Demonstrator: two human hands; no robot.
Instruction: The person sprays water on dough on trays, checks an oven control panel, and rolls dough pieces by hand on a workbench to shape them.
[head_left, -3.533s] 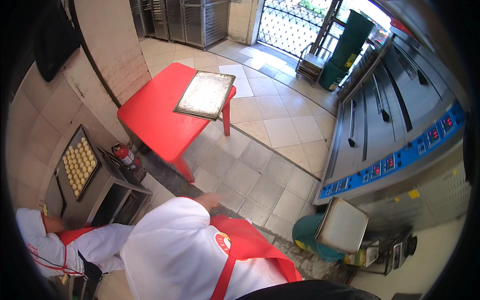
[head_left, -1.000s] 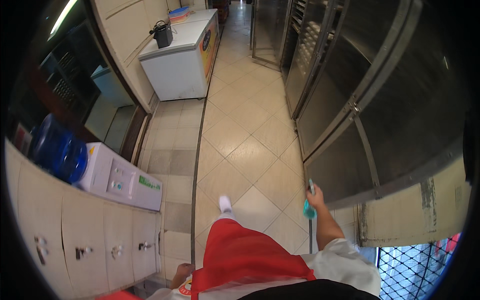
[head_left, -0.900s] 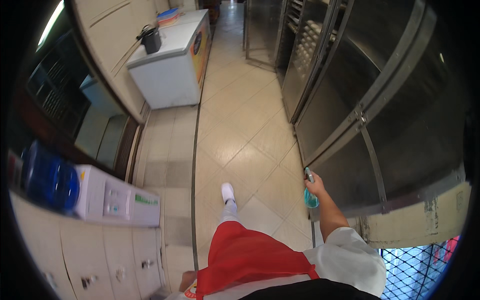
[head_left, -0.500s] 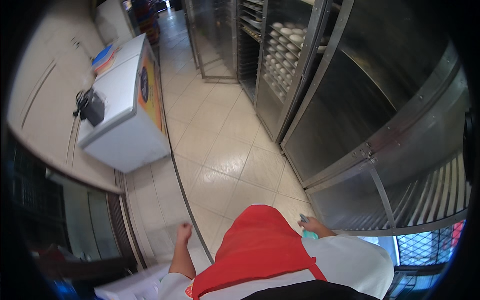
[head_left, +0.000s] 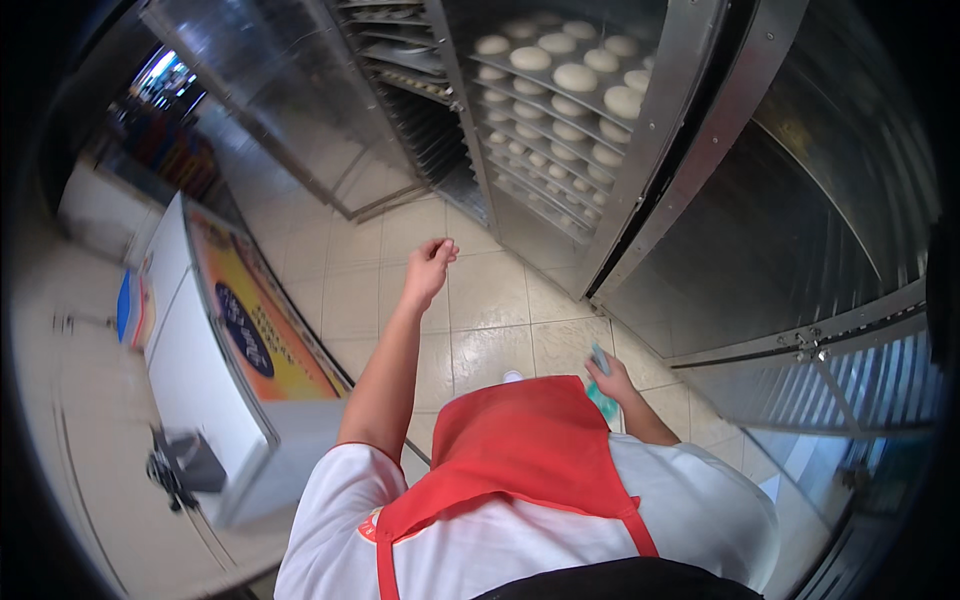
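My left hand [head_left: 430,272] reaches forward with its fingers curled together, and nothing shows in them. It is in the air over the tiled floor, nearest to the tall metal cabinet. Through the cabinet's clear panel I see trays [head_left: 545,80] stacked with round pale dough balls [head_left: 530,58]. Low on my right side, my right hand [head_left: 614,380] is closed around a small item with a grey handle-like part [head_left: 600,358]. Something teal [head_left: 602,402] hangs below the fingers; its kind is too blurred to tell.
A cabinet door [head_left: 300,110] stands swung out ahead, beside a rack of dark trays [head_left: 400,55]. On the left is a white chest freezer [head_left: 170,350] with a grey box [head_left: 190,460] on top. More steel-framed panels [head_left: 760,230] line the right. Pale tiles [head_left: 490,300] lie between.
I have moved forward and turned, so the dough cabinet is closer. My left hand has risen and swung forward toward it. The right hand still grips the grey and teal item.
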